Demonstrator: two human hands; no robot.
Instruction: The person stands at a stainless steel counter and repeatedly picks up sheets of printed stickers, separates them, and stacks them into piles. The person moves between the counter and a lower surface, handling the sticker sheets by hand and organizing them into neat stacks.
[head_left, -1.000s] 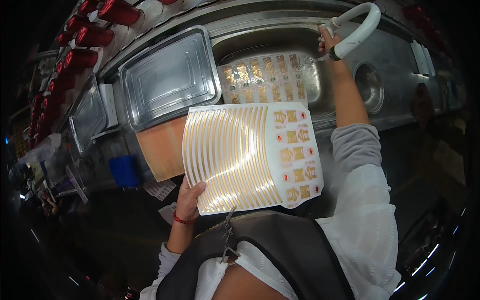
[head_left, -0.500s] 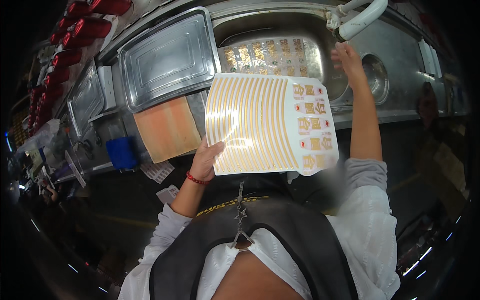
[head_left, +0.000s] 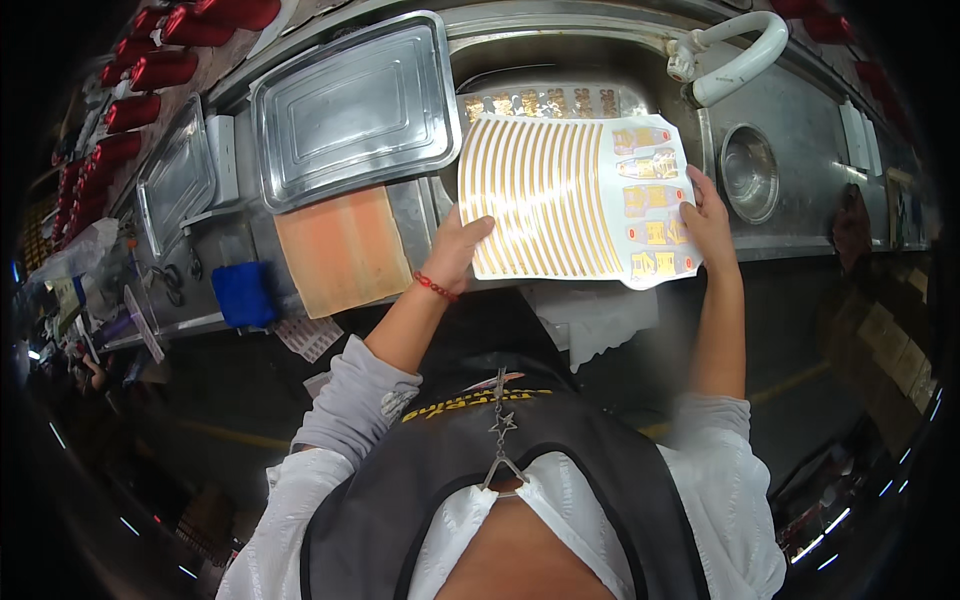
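Note:
A white sticker sheet (head_left: 545,200) with gold stripes and a column of gold and pale purple labels spans both hands. My left hand (head_left: 460,245) pinches its left edge, thumb on top, with a red bead bracelet at the wrist. On the right edge, my right hand (head_left: 708,220) grips beside the labels. The sheet is tilted above the front rim of the steel sink (head_left: 560,50). Behind it, partly covered, another sheet of gold decals (head_left: 540,102) lies in the sink.
Left of the sink sits a metal tray (head_left: 355,110), with an orange-tan mat (head_left: 340,250) and a blue cloth (head_left: 243,295) nearer. A white faucet (head_left: 740,70) arches over the sink's right. Further right is a round steel bowl (head_left: 748,172); red cups (head_left: 133,112) line the far left.
My right hand has come down from the faucet and taken the sheet's right edge. The sheet and my left hand have moved farther over the sink and rightward.

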